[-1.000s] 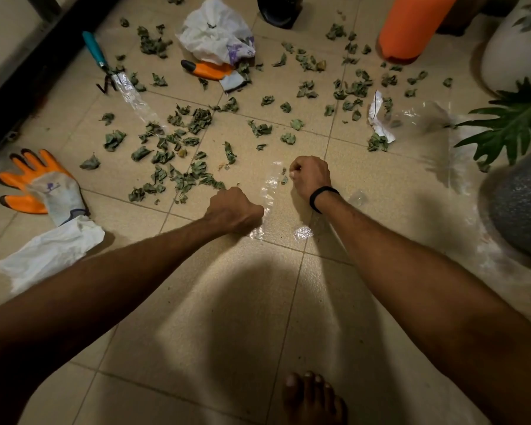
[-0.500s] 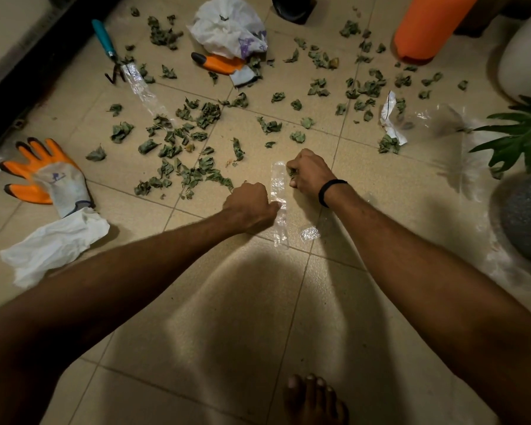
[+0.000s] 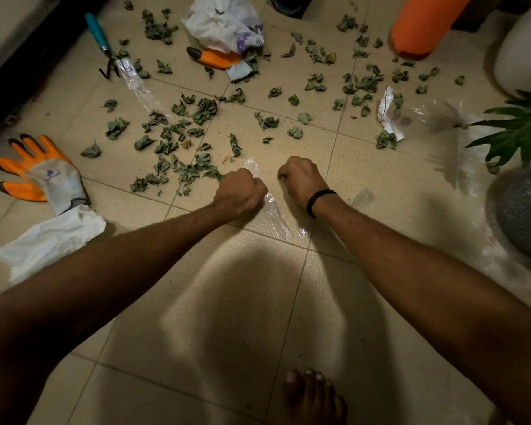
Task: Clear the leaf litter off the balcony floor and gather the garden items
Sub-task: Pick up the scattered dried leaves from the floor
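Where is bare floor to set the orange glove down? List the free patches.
Free: the tiles between both forearms, down to the bare foot. Crowded: leaf litter covers the floor beyond the left hand and right hand, from the hand rake to the orange cylinder.

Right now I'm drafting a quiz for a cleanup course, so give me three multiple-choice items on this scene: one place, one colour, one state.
1. Where does the hand rake lie?
A) far left, by the dark threshold
B) beside the foot
C) under the plant

2. What colour is the wristband?
A) white
B) black
C) red

3. What is the left hand doing?
A) lying flat
B) holding a glove
C) gripping clear plastic

Answers:
1 A, its teal handle lies up by the dark strip.
2 B, a black band circles the wrist.
3 C, film sticks out at both ends of the fist.
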`<state>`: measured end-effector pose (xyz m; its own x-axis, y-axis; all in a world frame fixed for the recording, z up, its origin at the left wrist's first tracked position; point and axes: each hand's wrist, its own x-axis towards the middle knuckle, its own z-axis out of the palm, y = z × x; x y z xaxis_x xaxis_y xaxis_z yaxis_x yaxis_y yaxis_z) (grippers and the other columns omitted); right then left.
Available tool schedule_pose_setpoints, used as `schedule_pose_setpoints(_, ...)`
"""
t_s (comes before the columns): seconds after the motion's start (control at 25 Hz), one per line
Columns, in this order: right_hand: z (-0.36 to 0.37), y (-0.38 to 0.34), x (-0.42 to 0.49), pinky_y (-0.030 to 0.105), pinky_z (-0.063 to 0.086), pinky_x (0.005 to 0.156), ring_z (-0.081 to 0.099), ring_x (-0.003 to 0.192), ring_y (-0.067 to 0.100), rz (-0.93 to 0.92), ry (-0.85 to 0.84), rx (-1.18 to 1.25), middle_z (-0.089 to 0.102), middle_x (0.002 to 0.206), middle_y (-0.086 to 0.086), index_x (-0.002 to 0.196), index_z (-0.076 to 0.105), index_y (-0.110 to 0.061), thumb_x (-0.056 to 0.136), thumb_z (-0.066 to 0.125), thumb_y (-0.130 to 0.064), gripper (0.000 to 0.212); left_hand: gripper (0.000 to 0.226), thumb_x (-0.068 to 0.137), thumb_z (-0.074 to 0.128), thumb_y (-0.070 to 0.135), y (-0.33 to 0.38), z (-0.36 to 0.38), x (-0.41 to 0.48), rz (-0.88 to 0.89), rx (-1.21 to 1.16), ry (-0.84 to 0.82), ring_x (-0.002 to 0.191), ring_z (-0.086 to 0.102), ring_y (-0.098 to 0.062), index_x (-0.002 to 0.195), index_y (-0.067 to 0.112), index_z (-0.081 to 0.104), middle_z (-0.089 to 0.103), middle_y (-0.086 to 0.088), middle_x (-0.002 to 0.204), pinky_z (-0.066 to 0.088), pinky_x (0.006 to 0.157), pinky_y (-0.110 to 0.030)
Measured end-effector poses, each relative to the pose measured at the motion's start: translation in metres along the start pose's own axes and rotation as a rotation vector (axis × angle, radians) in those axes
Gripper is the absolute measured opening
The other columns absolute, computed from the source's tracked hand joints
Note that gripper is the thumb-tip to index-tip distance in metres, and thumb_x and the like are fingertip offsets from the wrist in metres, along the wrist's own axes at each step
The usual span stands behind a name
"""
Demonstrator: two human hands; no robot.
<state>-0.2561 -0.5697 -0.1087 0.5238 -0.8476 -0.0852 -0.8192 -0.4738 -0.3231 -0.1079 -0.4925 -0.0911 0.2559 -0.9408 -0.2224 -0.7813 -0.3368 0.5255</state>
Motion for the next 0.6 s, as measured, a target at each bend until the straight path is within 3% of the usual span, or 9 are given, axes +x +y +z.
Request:
schedule_pose_setpoints(0.08,-0.006,-0.003,0.008,0.025,0.047,0.071,0.06,0.083,0.019,0.197,0.019,0.138,0.066,0.088,0.006,0.084,0.074,-0.008,0.085,0.058,0.0,0.018,0.042,0.103,0.041,0.031,-0.005,-0.003,-0.001,-0.004,-0.029,0.088,0.056,0.049,-0.019,0.069,0.01,0.054,0.05,-0.004,0.061,0.034,0.051,-0.026)
schedule_pose_setpoints(0.12,-0.011,-0.003,0.013,0.023,0.046,0.066,0.059,0.075,0.016,0.374,0.035,0.327,0.064,0.077,0.004,0.076,0.072,-0.01,0.084,0.061,-0.001,0.017,0.04,0.104,0.04,0.03,-0.007,-0.005,0.0,-0.05,-0.076,0.119,0.059,0.051,-0.018,0.076,0.008,0.057,0.053,-0.004,0.065,0.035,0.053,-0.026)
schedule_pose_setpoints(0.16,-0.016,-0.003,0.018,0.023,0.046,0.061,0.057,0.067,0.015,0.569,0.048,0.614,0.062,0.069,0.004,0.069,0.068,-0.011,0.082,0.063,0.0,0.017,0.037,0.104,0.041,0.027,-0.012,-0.008,0.005,-0.141,-0.183,0.133,0.062,0.054,-0.018,0.081,0.006,0.061,0.058,-0.006,0.07,0.037,0.053,-0.025)
schedule_pose_setpoints(0.24,-0.027,-0.001,0.019,0.02,0.049,0.06,0.056,0.063,0.015,0.85,0.002,1.296,0.06,0.07,0.01,0.075,0.063,-0.005,0.083,0.065,0.002,0.011,0.03,0.1,0.044,0.017,-0.023,-0.02,0.017,-0.387,-0.567,0.122,0.066,0.058,-0.02,0.085,0.004,0.066,0.065,-0.01,0.078,0.04,0.052,-0.023)
schedule_pose_setpoints(0.32,-0.031,-0.001,0.016,0.018,0.052,0.06,0.056,0.067,0.015,0.912,-0.049,1.75,0.056,0.08,0.014,0.084,0.057,-0.001,0.089,0.061,0.003,0.008,0.028,0.096,0.043,0.014,-0.038,-0.04,0.026,-0.577,-0.822,0.12,0.064,0.055,-0.019,0.085,0.01,0.068,0.064,-0.008,0.08,0.038,0.046,-0.021)
schedule_pose_setpoints(0.4,-0.032,-0.003,0.015,0.017,0.053,0.056,0.055,0.071,0.016,0.901,-0.087,1.884,0.053,0.085,0.014,0.087,0.054,-0.002,0.092,0.057,0.003,0.008,0.028,0.098,0.043,0.016,-0.053,-0.055,0.029,-0.634,-0.845,0.139,0.062,0.052,-0.016,0.092,0.011,0.07,0.063,-0.004,0.078,0.037,0.045,-0.021)
schedule_pose_setpoints(0.48,-0.03,-0.007,0.014,0.017,0.054,0.056,0.055,0.073,0.016,0.893,-0.12,1.887,0.053,0.088,0.015,0.089,0.055,-0.002,0.092,0.057,0.003,0.006,0.028,0.098,0.045,0.017,-0.064,-0.065,0.027,-0.654,-0.814,0.192,0.063,0.053,-0.017,0.094,0.011,0.072,0.064,-0.004,0.076,0.042,0.054,-0.024)
schedule_pose_setpoints(0.6,-0.03,-0.023,0.018,0.016,0.052,0.054,0.057,0.074,0.017,0.857,-0.175,1.838,0.054,0.092,0.016,0.089,0.058,0.001,0.09,0.06,0.003,0.004,0.027,0.097,0.048,0.021,-0.08,-0.078,0.023,-0.643,-0.838,0.24,0.059,0.053,-0.019,0.082,0.012,0.068,0.062,-0.005,0.073,0.043,0.06,-0.029)
